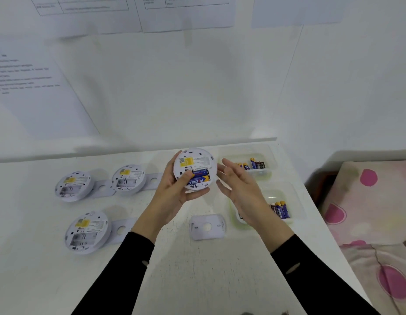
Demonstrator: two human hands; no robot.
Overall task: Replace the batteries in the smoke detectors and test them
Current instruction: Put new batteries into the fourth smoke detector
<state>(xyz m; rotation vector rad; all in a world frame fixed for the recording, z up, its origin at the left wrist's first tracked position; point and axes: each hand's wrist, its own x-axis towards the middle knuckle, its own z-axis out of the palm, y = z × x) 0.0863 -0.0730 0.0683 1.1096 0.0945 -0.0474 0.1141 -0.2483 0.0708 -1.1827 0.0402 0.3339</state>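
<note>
a: how many detectors do you count?
b: four, all round white plastic discs lying back side up. one smoke detector (pixel 194 168) is lifted above the far middle of the table (pixel 197 269). it has a yellow sticker and two blue-and-yellow cylindrical batteries (pixel 198 177) side by side in its bay
a: who has it?
b: the left hand (pixel 174 189) grips it by the rim, thumb on the back beside the batteries, fingers curled underneath. the right hand (pixel 238 185) is just beside its right edge, fingers loosely spread, holding nothing. i cannot tell whether it touches the rim
a: and the other three?
b: they lie flat on the white tabletop: the far-left detector (pixel 73 186), the middle detector (pixel 129 179) and the near-left detector (pixel 86 231), each with the same yellow sticker
a: anything else?
b: four flat white plates, rounded rectangles with a round hole. three poke out from beside the detectors, and one loose plate (pixel 207 227) lies between the forearms
a: spare cells?
b: two clear plastic tubs on the right. the far tub (pixel 271 163) holds blue-yellow and dark cells, too blurred to count. the near tub (pixel 295 201) sits partly behind the right hand and holds more blue-yellow ones
a: beyond that?
b: black sleeves, printed sheets on the wall, and a soft cloth with pink dots (pixel 368 201) right of the table
</note>
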